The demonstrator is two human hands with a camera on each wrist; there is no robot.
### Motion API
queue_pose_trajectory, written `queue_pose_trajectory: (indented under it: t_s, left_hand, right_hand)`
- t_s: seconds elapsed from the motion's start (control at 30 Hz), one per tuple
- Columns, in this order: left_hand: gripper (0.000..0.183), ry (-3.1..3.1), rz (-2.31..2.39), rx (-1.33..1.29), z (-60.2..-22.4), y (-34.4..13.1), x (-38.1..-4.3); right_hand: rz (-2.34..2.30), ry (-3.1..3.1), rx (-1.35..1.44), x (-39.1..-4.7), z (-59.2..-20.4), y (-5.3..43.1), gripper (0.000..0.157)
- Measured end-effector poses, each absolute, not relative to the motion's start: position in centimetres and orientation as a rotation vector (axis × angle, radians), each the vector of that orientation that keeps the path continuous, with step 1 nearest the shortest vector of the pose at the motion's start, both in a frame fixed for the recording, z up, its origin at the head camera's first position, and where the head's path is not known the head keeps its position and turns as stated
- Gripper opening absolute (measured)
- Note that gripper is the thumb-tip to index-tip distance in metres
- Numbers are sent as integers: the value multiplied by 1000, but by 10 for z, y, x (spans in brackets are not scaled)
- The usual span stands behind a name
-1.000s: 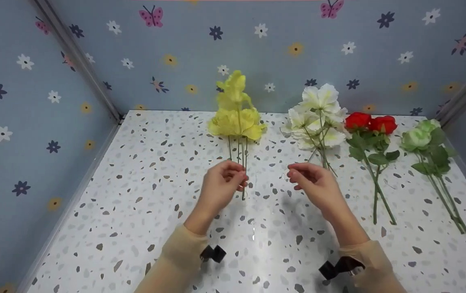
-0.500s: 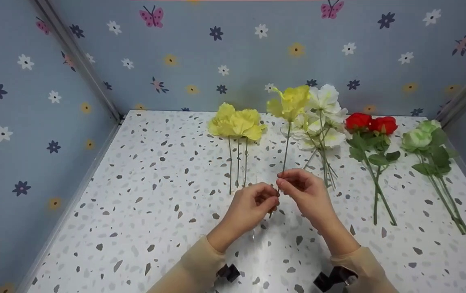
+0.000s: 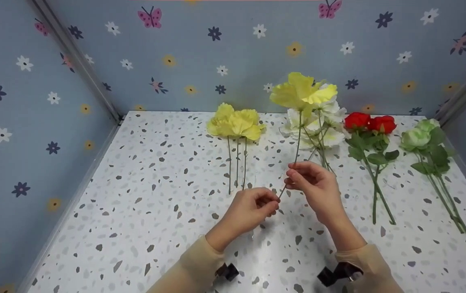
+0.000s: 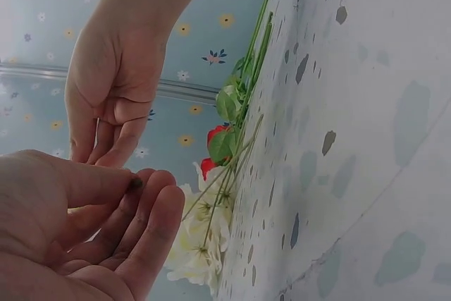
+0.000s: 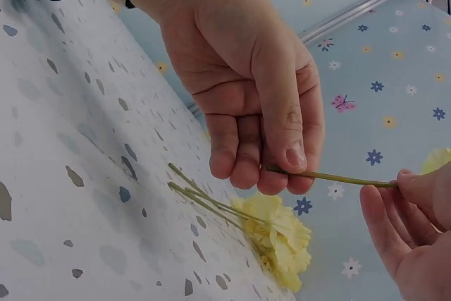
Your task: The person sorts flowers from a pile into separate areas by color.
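Note:
Both hands hold one artificial yellow flower (image 3: 298, 97), its bloom raised in front of the white flowers in the head view. My left hand (image 3: 247, 211) pinches the bottom end of the thin stem; the dark cut tip shows between thumb and fingers (image 4: 135, 184). Farther up the stem, my right hand (image 3: 318, 187) pinches it between thumb and fingertips. In the right wrist view a bare length of stem (image 5: 345, 177) spans the gap between the hands. More yellow flowers (image 3: 237, 122) lie to the left on the speckled table, stems toward me.
White flowers (image 3: 332, 136) lie at the back behind the right hand. Red roses (image 3: 382, 124) and pale green roses (image 3: 416, 138) lie farther right with leafy, crossing stems. Patterned blue panels (image 3: 241, 49) enclose the table (image 3: 135, 228) at the back and sides.
The left hand has carried the yellow flower rightward from above the other yellow ones. The right hand has taken hold of its stem and shifted up it, and the bloom has risen and turned.

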State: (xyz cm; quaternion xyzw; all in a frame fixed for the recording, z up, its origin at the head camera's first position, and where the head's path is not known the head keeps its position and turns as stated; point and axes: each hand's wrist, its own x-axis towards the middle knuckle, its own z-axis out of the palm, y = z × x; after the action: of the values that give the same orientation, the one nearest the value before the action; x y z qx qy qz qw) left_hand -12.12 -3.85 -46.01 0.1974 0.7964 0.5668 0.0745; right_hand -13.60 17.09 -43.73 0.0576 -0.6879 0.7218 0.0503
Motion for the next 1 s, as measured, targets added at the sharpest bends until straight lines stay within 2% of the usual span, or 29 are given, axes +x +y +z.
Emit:
queue_pose_trajectory:
  t_s: [0.33,0.57,1.0]
  left_hand:
    - [8,2386,1660,574,-461,-40,-126]
    - [9,2410,1608,483,-455,-57,-139]
    - [25,2845,1461,-88,-441,-182,-186]
  right_hand:
    - [2270,-2105,168,-139,-443,171,21]
    - [2244,-2084,76,-156,-448,164,21]
    - [2030,-2365,140,-219,-449,103,23]
